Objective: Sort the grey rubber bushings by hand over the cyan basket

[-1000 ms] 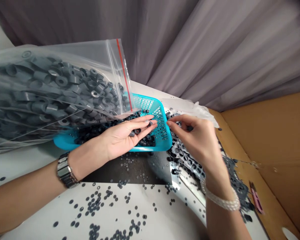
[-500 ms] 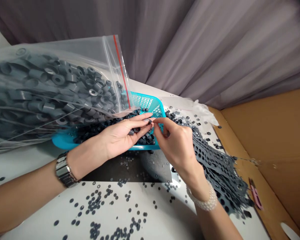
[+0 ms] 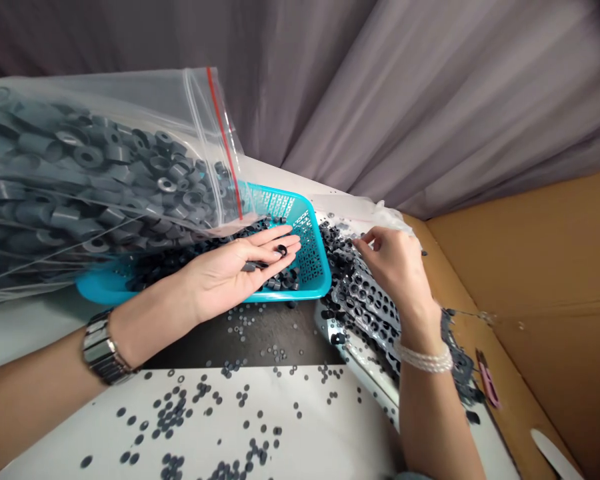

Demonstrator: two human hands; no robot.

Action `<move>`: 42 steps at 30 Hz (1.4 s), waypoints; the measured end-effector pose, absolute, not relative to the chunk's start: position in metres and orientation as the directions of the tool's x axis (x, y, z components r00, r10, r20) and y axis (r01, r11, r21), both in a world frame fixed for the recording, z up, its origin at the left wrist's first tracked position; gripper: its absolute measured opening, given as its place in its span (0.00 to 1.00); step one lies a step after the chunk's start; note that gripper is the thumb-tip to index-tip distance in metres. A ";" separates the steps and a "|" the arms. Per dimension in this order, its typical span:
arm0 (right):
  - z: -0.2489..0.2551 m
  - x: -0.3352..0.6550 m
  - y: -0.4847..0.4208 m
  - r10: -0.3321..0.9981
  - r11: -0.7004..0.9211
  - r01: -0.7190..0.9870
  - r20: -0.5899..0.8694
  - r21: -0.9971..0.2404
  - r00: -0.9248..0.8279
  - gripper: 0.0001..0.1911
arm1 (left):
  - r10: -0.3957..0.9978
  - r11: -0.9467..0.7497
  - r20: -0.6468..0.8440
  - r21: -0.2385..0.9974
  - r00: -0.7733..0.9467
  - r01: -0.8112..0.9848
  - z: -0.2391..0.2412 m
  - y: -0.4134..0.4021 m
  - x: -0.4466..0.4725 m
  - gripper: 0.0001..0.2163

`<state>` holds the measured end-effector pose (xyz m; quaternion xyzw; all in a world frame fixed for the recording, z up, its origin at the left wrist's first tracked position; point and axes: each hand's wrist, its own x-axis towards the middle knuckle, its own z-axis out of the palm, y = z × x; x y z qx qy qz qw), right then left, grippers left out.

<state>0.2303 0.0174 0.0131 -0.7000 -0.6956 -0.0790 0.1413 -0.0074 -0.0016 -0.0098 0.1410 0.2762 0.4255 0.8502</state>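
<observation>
My left hand (image 3: 235, 273) is palm up over the blue basket (image 3: 260, 297), its fingers stretched and its thumb against a small black ring (image 3: 281, 251). A second dark ring-like piece (image 3: 250, 266) lies in the same palm. Many dark short tubes (image 3: 275, 283) fill the basket below. To the right, my right hand (image 3: 393, 263) is pinched above the heap of small dark discs (image 3: 337, 243); whatever may be between its fingertips is too small to make out. Under that hand lie dark perforated sheets (image 3: 370, 297).
A zip bag (image 3: 105, 180) full of grey tubes leans over the basket's left. Loose small discs (image 3: 173, 413) are scattered on the white table (image 3: 205, 457). Pink-handled snips (image 3: 489, 383) lie by the cardboard (image 3: 530, 267) at right. A grey curtain (image 3: 280, 87) hangs behind.
My right hand has left the fingertips of my left hand and moved right, over the heap of discs. The black ring in my left hand now shows clearly.
</observation>
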 end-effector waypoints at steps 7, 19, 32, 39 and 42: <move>0.019 0.220 0.014 0.910 0.036 0.965 0.407 -0.259 0.075 0.11 | 0.798 0.600 -0.314 0.497 0.514 -0.627 -0.010 -0.003 -0.008 0.29; 0.017 0.215 0.017 0.998 -0.064 0.325 -0.070 -0.943 -0.006 0.13 | 0.808 0.589 -0.297 0.462 0.510 -0.663 -0.011 -0.002 -0.008 0.36; -0.002 0.236 0.031 0.930 -0.081 0.974 0.334 -0.212 0.150 0.17 | 0.805 0.594 -0.329 0.458 0.494 -0.661 -0.006 -0.004 -0.007 0.34; 0.007 0.229 0.024 0.977 0.043 0.876 0.202 -0.480 0.062 0.13 | 0.808 0.587 -0.300 0.468 0.506 -0.660 -0.010 -0.003 -0.008 0.32; 0.011 0.222 0.020 0.999 0.010 0.640 0.037 -0.769 0.029 0.15 | 0.799 0.598 -0.290 0.462 0.526 -0.655 -0.011 -0.002 -0.009 0.29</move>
